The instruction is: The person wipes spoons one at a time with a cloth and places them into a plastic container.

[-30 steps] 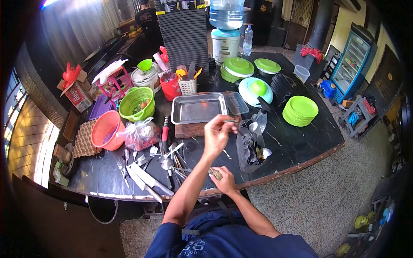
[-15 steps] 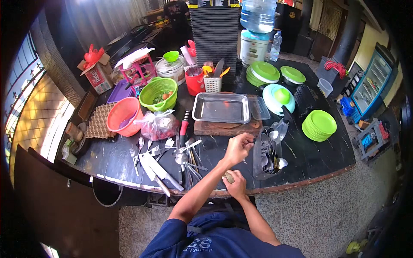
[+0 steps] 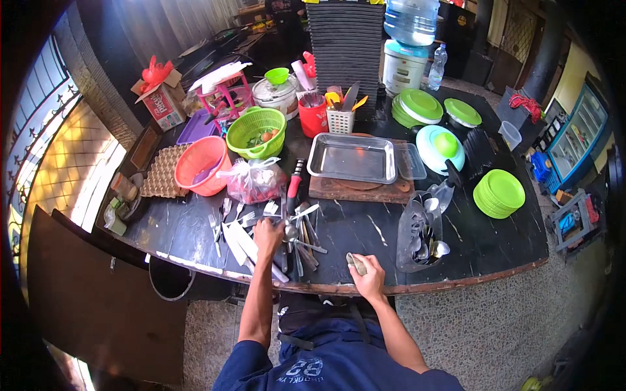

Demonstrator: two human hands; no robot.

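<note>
My left hand (image 3: 267, 238) is over the loose cutlery at the front left of the black table, fingers curled downward and touching the pile; what they grip is hidden. Forks (image 3: 214, 225) lie to its left, a spoon (image 3: 291, 231) at its thumb. Two white-bladed knives (image 3: 244, 247) lie partly under my left hand and wrist. Near the table's front edge, my right hand (image 3: 370, 279) is closed around a small grey-green cloth or pad (image 3: 356, 263). A grey plastic cutlery holder (image 3: 407, 251) with several spoons stands to its right.
A steel tray (image 3: 352, 174) rests on a wooden board (image 3: 326, 189). Behind the cutlery are a knife sharpener (image 3: 295, 186), a tied plastic bag (image 3: 254, 182) and an orange basin (image 3: 189, 176). Green plates (image 3: 499, 193) are stacked at right.
My left hand has swung left, from beside the cutlery holder to the loose cutlery. My right hand still holds the grey-green cloth or pad. The view has shifted slightly.
</note>
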